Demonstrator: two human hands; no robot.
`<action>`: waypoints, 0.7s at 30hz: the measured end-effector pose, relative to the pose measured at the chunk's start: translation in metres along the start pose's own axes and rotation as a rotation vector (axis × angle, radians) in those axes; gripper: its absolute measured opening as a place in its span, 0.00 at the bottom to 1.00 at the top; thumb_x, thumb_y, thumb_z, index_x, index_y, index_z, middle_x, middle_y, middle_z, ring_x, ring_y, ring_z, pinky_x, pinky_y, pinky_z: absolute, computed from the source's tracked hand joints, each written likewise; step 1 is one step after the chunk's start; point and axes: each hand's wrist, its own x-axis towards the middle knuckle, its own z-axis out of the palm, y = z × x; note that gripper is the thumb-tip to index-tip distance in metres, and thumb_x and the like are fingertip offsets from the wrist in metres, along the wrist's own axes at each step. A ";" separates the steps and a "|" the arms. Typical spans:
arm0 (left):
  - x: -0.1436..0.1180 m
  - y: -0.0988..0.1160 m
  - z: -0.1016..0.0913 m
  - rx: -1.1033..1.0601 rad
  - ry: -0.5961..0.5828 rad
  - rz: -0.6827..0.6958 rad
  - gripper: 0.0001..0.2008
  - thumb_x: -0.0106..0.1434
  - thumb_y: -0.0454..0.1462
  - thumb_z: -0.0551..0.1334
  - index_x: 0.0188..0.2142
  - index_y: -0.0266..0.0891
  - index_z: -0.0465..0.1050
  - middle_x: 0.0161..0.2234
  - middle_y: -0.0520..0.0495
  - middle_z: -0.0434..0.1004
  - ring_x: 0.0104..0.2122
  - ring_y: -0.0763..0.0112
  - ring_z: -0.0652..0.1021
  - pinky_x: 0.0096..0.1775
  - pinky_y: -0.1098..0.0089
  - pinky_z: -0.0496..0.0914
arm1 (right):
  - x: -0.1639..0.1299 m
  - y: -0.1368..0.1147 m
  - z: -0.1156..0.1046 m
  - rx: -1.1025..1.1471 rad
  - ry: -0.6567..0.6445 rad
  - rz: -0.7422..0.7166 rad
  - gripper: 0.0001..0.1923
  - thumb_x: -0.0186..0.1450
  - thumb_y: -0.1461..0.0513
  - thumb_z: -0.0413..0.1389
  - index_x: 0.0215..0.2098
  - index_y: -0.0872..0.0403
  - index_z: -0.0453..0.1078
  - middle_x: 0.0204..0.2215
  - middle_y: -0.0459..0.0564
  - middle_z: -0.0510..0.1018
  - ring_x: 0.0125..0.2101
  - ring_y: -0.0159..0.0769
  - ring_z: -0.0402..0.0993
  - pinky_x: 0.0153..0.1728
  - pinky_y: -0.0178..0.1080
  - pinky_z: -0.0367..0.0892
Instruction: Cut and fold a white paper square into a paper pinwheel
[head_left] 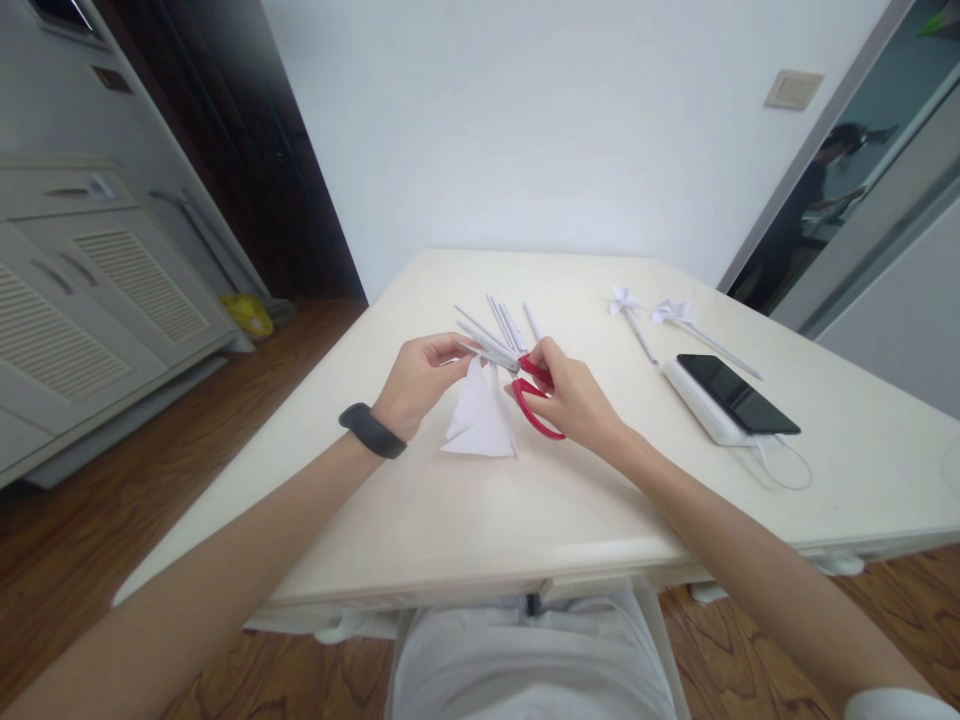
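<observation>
In my right hand (574, 395) is a pair of scissors (538, 405) with red handles, its blades spread apart and pointing left. My left hand (427, 375) pinches the top of a folded piece of white paper (480, 420), close to the blades. The lower part of the paper hangs down and fans out in pointed flaps over the table. Whether the blades touch the paper is hard to see. Just behind the scissors lie several thin white paper sticks (506, 320).
Two white paper pinwheels (622, 300) on sticks lie at the back right of the pale table (375, 540). A black phone (739, 392) rests on a white block with a cable. A person (806, 210) shows beyond the doorway at right.
</observation>
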 end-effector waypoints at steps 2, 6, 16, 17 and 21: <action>0.000 0.000 0.000 0.005 0.003 -0.003 0.05 0.52 0.36 0.64 0.29 0.37 0.75 0.28 0.49 0.78 0.30 0.69 0.76 0.34 0.71 0.69 | 0.000 -0.001 0.000 0.001 0.004 -0.001 0.13 0.58 0.56 0.54 0.32 0.49 0.53 0.21 0.40 0.65 0.20 0.31 0.59 0.22 0.34 0.53; 0.002 -0.001 -0.001 0.011 -0.001 -0.010 0.06 0.51 0.37 0.65 0.29 0.36 0.75 0.28 0.48 0.78 0.30 0.68 0.76 0.33 0.71 0.69 | -0.001 -0.002 0.000 -0.004 0.005 0.000 0.12 0.58 0.57 0.54 0.32 0.49 0.53 0.20 0.40 0.65 0.20 0.31 0.58 0.22 0.33 0.53; 0.000 -0.002 -0.001 0.017 -0.008 -0.055 0.10 0.50 0.40 0.66 0.30 0.36 0.75 0.30 0.48 0.77 0.28 0.72 0.74 0.30 0.73 0.67 | 0.001 -0.001 0.000 0.104 -0.009 0.066 0.12 0.58 0.55 0.54 0.30 0.50 0.54 0.22 0.40 0.69 0.22 0.31 0.63 0.22 0.33 0.56; -0.001 -0.002 -0.001 0.019 -0.009 -0.050 0.09 0.51 0.39 0.66 0.30 0.36 0.75 0.30 0.48 0.76 0.28 0.72 0.73 0.30 0.73 0.67 | 0.001 -0.002 -0.001 0.133 0.002 0.078 0.12 0.58 0.55 0.54 0.30 0.50 0.54 0.22 0.40 0.69 0.22 0.31 0.64 0.22 0.33 0.57; -0.001 -0.001 0.000 0.032 -0.008 -0.041 0.09 0.52 0.40 0.65 0.29 0.36 0.74 0.31 0.48 0.76 0.29 0.72 0.73 0.30 0.74 0.66 | 0.001 -0.006 -0.005 0.201 0.036 0.118 0.12 0.57 0.57 0.55 0.30 0.50 0.55 0.23 0.40 0.69 0.22 0.31 0.64 0.23 0.33 0.57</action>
